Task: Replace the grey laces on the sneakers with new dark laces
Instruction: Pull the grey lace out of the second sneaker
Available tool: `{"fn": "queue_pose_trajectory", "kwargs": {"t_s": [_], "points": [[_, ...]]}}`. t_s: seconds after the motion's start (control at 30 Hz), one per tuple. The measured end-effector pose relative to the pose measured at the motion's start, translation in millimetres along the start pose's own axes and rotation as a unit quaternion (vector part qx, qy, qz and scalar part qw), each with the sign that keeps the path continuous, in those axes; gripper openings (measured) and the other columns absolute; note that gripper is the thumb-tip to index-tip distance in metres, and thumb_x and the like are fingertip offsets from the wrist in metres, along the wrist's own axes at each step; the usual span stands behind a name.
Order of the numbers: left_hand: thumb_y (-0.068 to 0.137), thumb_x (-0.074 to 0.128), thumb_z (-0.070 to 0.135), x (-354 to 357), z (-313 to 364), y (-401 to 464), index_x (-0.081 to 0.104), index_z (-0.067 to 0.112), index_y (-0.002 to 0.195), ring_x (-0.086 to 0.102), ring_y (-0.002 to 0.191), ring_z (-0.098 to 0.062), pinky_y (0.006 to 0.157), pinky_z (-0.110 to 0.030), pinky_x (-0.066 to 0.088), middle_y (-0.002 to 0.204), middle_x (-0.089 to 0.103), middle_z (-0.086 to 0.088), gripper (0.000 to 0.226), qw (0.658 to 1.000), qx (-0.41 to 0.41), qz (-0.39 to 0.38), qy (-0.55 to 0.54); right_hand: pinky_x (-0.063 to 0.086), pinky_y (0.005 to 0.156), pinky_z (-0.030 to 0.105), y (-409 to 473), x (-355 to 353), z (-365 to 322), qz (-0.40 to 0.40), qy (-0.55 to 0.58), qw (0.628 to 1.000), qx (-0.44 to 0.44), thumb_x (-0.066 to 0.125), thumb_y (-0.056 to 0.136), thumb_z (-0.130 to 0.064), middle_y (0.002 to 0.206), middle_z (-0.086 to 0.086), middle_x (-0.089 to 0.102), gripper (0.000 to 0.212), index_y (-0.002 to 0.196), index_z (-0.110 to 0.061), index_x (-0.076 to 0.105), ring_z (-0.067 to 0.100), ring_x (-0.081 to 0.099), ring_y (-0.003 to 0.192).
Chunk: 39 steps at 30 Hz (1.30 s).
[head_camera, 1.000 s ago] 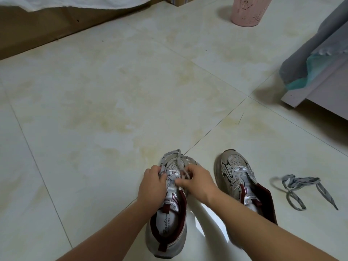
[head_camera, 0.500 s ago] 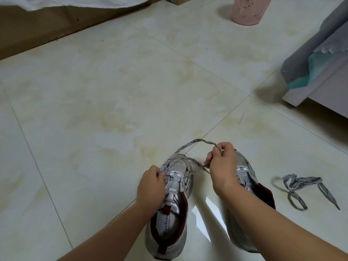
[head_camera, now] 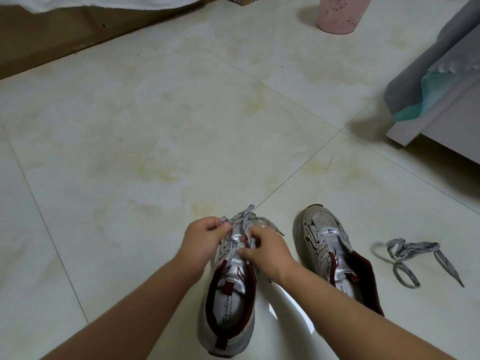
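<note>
**Both hands at the grey lace of the left-hand sneaker**

Pale floor tiles point(head_camera: 161, 141) carry two grey-and-maroon sneakers, toes pointing away. Over the near sneaker point(head_camera: 228, 302), the left hand point(head_camera: 200, 242) pinches a speckled grey lace point(head_camera: 242, 219) that fans loose across the toe. Beside it, the right hand point(head_camera: 267, 252) curls its fingers on the same lace at the eyelets. Further right stands the unlaced sneaker point(head_camera: 330, 245), then a removed grey lace point(head_camera: 413, 258) lying loose.

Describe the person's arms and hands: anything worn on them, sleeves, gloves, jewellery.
Both forearms are bare as far as the frame shows, with no sleeves in view. The left hand and right hand wear no gloves; no rings, watch or bracelets are visible.
</note>
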<state>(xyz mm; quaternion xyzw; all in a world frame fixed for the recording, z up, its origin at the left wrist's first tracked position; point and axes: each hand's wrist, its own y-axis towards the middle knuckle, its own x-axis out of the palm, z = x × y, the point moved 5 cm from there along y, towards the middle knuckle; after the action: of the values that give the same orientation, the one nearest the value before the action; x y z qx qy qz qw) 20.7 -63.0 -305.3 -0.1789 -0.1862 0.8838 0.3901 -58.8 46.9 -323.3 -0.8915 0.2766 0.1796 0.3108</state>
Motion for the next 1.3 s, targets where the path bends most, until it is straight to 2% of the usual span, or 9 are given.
{"fn": "queue_pose_trajectory", "kwargs": {"t_s": [0.2,0.37,0.53,0.7,0.8,1.03,1.17,1.23,1.3], "points": [[0.091,0.05,0.008,-8.6,44.1,5.0,0.063,0.013,0.076,0.06,0.082,-0.01,0.076,-0.024,0.044,0.078,0.065,0.003,0.021,0.993,0.017,-0.03,-0.111,0.043,0.071,0.027,2.9,3.6,2.2,-0.008,-0.018,1.0,-0.002,0.073,0.076,-0.017,0.088,0.003,0.06,0.025,0.07,-0.023,0.05,0.021,0.055,0.08],[0.098,0.037,0.01,-26.3,89.8,6.9,0.051,0.012,0.079,0.063,0.052,-0.013,0.059,-0.029,0.057,0.062,0.066,-0.001,0.023,0.952,0.062,-0.025,-0.299,0.031,0.055,0.02,4.9,3.4,4.6,0.001,-0.029,1.0,-0.005,0.072,0.077,-0.017,0.084,0.002,0.047,0.039,0.06,-0.028,0.039,0.015,0.044,0.068],[0.093,0.052,0.017,-25.7,64.0,10.7,0.055,0.019,0.075,0.045,0.051,-0.011,0.049,-0.022,0.034,0.07,0.059,-0.001,0.018,0.985,0.129,0.02,0.109,0.039,0.066,0.025,7.4,5.8,6.2,-0.001,-0.003,1.0,0.003,0.074,0.075,-0.015,0.092,0.008,0.057,0.034,0.064,-0.029,0.045,0.019,0.051,0.075],[0.078,0.069,0.028,-7.2,-1.2,11.9,0.065,0.008,0.092,0.059,0.083,-0.022,0.067,-0.031,0.043,0.087,0.064,-0.005,0.025,0.894,0.075,-0.07,0.436,0.043,0.076,0.027,9.8,9.1,9.9,0.0,0.002,1.0,0.006,0.073,0.075,-0.017,0.105,0.014,0.059,0.031,0.068,-0.033,0.047,0.021,0.053,0.083],[0.08,0.066,0.032,-8.7,2.4,14.3,0.062,0.008,0.081,0.051,0.075,-0.021,0.059,-0.029,0.031,0.067,0.049,0.001,0.024,0.86,0.083,-0.046,0.501,0.044,0.078,0.027,10.6,9.7,11.7,-0.003,0.007,1.0,0.006,0.073,0.075,-0.017,0.107,0.013,0.059,0.025,0.078,-0.031,0.052,0.022,0.055,0.086],[0.088,0.056,0.009,-21.7,31.5,12.2,0.064,0.007,0.07,0.041,0.058,-0.013,0.056,-0.027,0.032,0.065,0.053,-0.005,0.021,0.99,0.077,0.014,0.122,0.037,0.07,0.024,11.3,11.0,14.7,-0.003,0.006,1.0,-0.002,0.073,0.076,-0.017,0.101,0.009,0.056,0.023,0.08,-0.027,0.052,0.019,0.05,0.08],[0.097,0.04,0.009,-27.1,49.3,19.3,0.052,0.01,0.076,0.057,0.074,-0.017,0.049,-0.018,0.038,0.079,0.065,-0.005,0.024,0.983,0.036,0.013,-0.181,0.036,0.061,0.024,10.1,10.2,15.6,-0.003,0.026,1.0,0.003,0.069,0.078,-0.012,0.093,0.005,0.049,0.026,0.073,-0.028,0.049,0.016,0.046,0.073],[0.099,0.037,0.011,-20.9,47.1,17.5,0.048,0.01,0.079,0.063,0.071,-0.019,0.041,-0.015,0.038,0.078,0.066,-0.008,0.023,0.981,0.011,-0.008,-0.193,0.036,0.065,0.024,9.7,9.7,15.7,-0.003,0.033,0.999,0.007,0.069,0.078,-0.012,0.092,0.004,0.048,0.028,0.072,-0.03,0.048,0.016,0.045,0.075],[0.098,0.041,0.013,-14.5,35.5,15.4,0.049,0.011,0.084,0.061,0.067,-0.017,0.039,-0.013,0.039,0.079,0.06,-0.007,0.016,0.998,0.007,-0.015,-0.065,0.038,0.07,0.025,10.0,10.7,15.3,-0.003,0.023,1.0,0.003,0.07,0.077,-0.013,0.095,0.006,0.053,0.025,0.074,-0.027,0.049,0.02,0.049,0.081]]}}
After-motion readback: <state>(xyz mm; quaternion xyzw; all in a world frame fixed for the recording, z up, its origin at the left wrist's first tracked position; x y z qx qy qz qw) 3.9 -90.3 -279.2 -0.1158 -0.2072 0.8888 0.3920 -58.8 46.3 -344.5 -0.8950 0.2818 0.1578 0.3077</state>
